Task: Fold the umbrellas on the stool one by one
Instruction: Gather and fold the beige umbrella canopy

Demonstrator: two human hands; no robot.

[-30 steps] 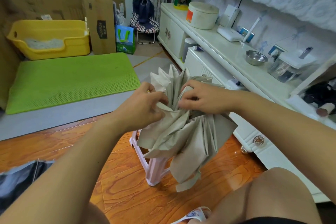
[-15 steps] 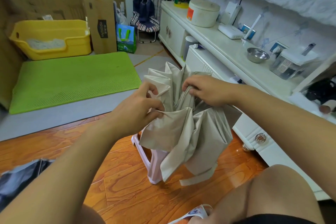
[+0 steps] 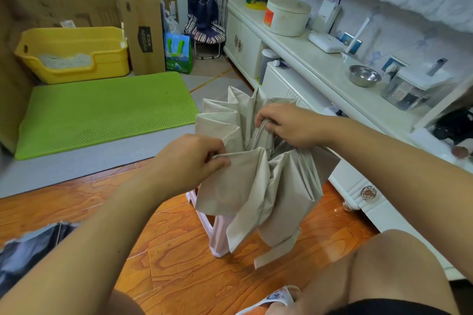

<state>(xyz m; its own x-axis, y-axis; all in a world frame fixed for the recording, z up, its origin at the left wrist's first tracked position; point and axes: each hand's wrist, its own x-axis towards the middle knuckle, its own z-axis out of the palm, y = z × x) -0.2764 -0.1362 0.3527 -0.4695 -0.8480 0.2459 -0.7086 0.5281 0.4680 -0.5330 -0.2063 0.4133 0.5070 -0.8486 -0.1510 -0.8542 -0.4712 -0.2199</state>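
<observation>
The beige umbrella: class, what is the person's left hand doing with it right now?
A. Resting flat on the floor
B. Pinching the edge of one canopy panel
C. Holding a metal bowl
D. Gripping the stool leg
B: the left hand pinches a panel edge of the beige umbrella, pulling it taut above the pink stool.

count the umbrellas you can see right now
2: a beige umbrella held in both hands over the pink stool, and a dark one at bottom left. Others may be out of frame.

Yellow tray (image 3: 102, 64) behind green mat (image 3: 107, 110); cardboard box (image 3: 143, 25) beside; steel bowl (image 3: 364, 79) on white cabinet (image 3: 302, 59)
</observation>
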